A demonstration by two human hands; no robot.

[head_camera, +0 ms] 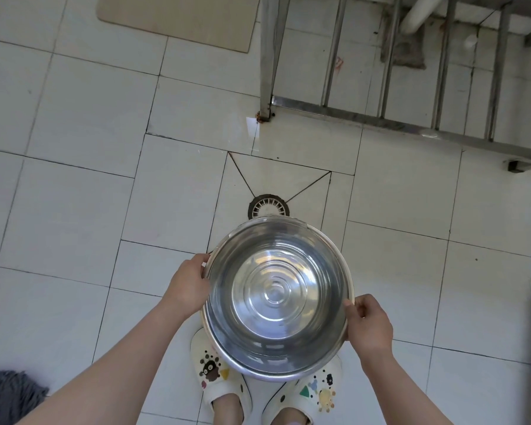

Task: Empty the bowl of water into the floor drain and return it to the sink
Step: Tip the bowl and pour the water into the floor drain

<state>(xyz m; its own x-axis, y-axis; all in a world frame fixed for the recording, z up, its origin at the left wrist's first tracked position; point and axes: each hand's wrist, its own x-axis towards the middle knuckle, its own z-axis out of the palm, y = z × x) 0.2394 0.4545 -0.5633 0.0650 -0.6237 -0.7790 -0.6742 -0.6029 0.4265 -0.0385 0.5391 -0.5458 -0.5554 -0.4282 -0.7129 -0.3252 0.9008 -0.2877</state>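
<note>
A large stainless steel bowl (277,297) with clear water in it hangs level above the white tiled floor. My left hand (188,282) grips its left rim and my right hand (369,327) grips its right rim. Just beyond the bowl's far edge lies the round floor drain (267,205), partly hidden by the rim. The sink itself is out of view.
A steel frame with legs and bars (380,115) stands at the upper right, with a white pipe (423,12) behind it. A beige mat (178,18) lies at the top. A grey mop head (10,397) sits at the lower left. White clogs (219,378) are below the bowl.
</note>
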